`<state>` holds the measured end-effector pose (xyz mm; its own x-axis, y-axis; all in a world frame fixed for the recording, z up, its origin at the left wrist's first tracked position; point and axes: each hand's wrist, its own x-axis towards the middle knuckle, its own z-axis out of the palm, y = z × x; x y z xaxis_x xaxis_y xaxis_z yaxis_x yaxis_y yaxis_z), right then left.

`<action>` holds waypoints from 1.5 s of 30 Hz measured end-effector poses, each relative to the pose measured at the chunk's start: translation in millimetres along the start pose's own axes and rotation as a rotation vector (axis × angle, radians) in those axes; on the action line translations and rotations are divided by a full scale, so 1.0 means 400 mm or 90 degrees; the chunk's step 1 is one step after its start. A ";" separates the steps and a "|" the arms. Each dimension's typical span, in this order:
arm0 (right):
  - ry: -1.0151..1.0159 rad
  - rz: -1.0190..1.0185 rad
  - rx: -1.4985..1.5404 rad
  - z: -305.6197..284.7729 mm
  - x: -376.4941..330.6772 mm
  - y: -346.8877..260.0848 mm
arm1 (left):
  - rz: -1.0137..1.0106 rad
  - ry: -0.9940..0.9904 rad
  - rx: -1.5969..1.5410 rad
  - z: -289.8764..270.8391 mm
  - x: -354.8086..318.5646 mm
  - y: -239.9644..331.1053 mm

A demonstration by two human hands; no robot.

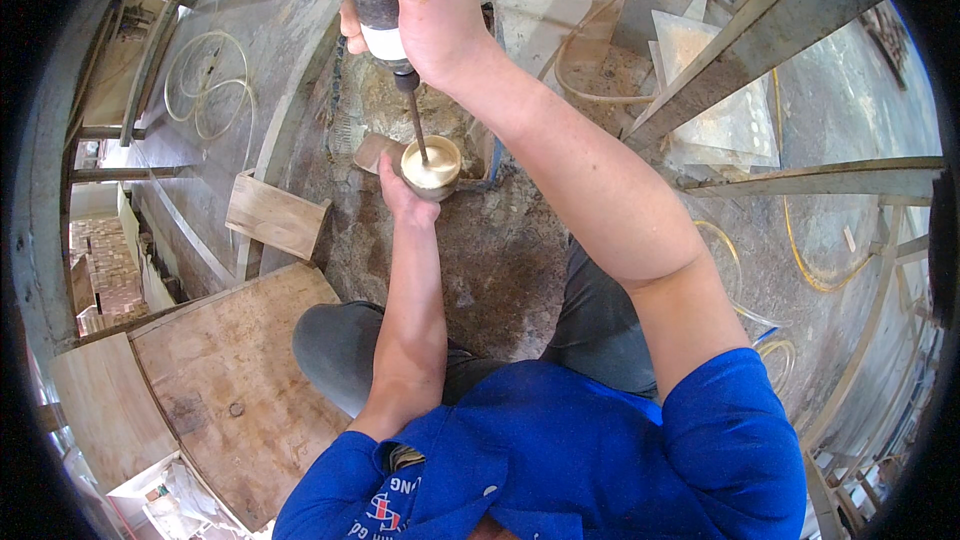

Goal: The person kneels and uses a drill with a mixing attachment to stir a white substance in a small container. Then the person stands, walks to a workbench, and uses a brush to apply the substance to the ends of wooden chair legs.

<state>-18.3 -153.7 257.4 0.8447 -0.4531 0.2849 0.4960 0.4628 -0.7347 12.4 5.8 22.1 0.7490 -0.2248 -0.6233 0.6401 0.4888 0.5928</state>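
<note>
My right hand (pixel 440 15) is closed around a drill-like power tool (pixel 380 10) with a dark body and a white band, held upright at the top of the view. Its long thin shaft (pixel 415 120) points down into the mouth of a small round cup (pixel 436 192). The cup has a pale cream inside; whether that is its wall or a filling I cannot tell. My left hand (pixel 405 195) grips the cup from its left side, with some fingers hidden behind it. A flat brown piece (pixel 375 151) shows just left of the cup; what bears it is unclear.
A wooden box (pixel 275 212) and a large wooden board (pixel 235 370) lie to my left. Metal beams (pixel 750 50) stand at the right, beside a pale stained sheet (pixel 715 90). Coiled hoses (pixel 210 85) lie on the concrete floor. My bent knees flank the work.
</note>
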 end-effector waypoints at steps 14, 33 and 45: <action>-0.019 0.012 -0.010 0.006 0.007 0.007 | -0.025 -0.021 0.003 -0.034 0.027 0.007; 0.004 0.014 -0.045 -0.013 0.011 0.019 | -0.171 -0.066 0.026 -0.001 0.002 -0.004; 0.054 0.094 -0.013 -0.002 0.003 -0.025 | -0.317 -0.078 0.182 -0.051 -0.016 0.110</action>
<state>-22.4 -159.3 264.7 0.8878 -0.4441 0.1210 0.3631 0.5142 -0.7770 32.3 45.8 41.8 0.3500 -0.4729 -0.8087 0.9279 0.0563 0.3686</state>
